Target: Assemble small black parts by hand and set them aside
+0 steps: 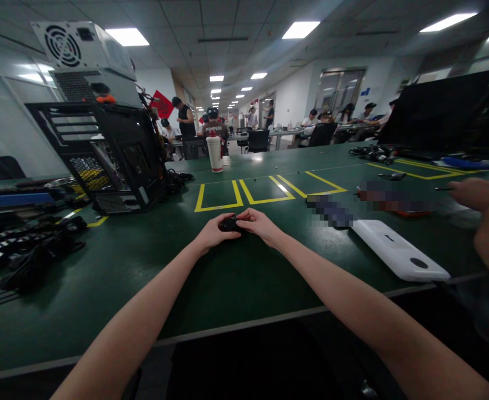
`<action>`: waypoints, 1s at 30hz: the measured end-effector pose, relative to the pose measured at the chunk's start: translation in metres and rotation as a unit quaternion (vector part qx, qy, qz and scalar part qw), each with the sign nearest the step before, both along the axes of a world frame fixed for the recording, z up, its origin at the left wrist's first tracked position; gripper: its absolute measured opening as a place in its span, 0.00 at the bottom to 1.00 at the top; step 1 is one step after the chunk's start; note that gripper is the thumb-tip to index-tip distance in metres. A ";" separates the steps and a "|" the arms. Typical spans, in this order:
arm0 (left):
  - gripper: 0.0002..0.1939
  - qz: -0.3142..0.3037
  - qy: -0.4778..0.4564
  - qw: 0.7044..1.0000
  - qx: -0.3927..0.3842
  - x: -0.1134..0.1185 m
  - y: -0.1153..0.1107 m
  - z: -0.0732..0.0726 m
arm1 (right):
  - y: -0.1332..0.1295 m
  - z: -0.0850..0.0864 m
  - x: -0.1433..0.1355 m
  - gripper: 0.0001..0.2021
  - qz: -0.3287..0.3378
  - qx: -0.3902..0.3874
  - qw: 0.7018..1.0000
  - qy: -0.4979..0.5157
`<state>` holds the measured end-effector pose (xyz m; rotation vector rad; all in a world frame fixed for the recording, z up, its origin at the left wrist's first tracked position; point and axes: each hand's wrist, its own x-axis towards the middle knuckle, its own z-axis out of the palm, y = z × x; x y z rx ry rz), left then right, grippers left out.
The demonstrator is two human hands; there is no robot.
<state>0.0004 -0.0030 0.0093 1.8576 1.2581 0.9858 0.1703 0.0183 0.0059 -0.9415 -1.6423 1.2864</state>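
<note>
Over the green table (211,300), both of my hands meet around a small black object (229,224), too dark and too covered to name. My left hand (211,235) is closed around its left side, thumb below and fingers above. From the right, my right hand (258,224) pinches the same object between thumb and fingertips. Just beyond my hands lie yellow tape outlines (218,208) on the tabletop.
At left stand an open black computer case (115,155) with a power supply (81,50) on top, and black cables (28,250). A white cup (215,154) stands at the back. To the right are a white device (398,250) and a co-worker's hand (473,194) with a thin dark tool.
</note>
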 end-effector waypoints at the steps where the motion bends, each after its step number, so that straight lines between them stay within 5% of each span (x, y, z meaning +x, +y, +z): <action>1: 0.34 0.001 -0.002 1.000 -0.002 0.000 0.000 0.000 | 0.000 0.000 0.000 0.11 -0.005 0.002 1.000 0.000; 9: 0.36 -0.009 -0.027 1.000 -0.007 0.001 0.002 -0.003 | -0.001 0.004 -0.002 0.16 -0.001 -0.008 1.000 -0.019; 15: 0.36 -0.005 -0.023 1.000 -0.017 0.001 -0.001 0.000 | 0.000 0.000 0.000 0.09 -0.015 0.056 0.998 -0.033; 21: 0.36 -0.004 -0.026 0.999 -0.018 0.001 0.000 0.000 | 0.006 -0.003 -0.002 0.17 -0.007 -0.001 1.000 -0.023; 30: 0.37 -0.024 -0.053 0.998 -0.025 0.001 0.001 0.000 | -0.005 0.004 -0.004 0.08 -0.010 0.052 0.998 -0.023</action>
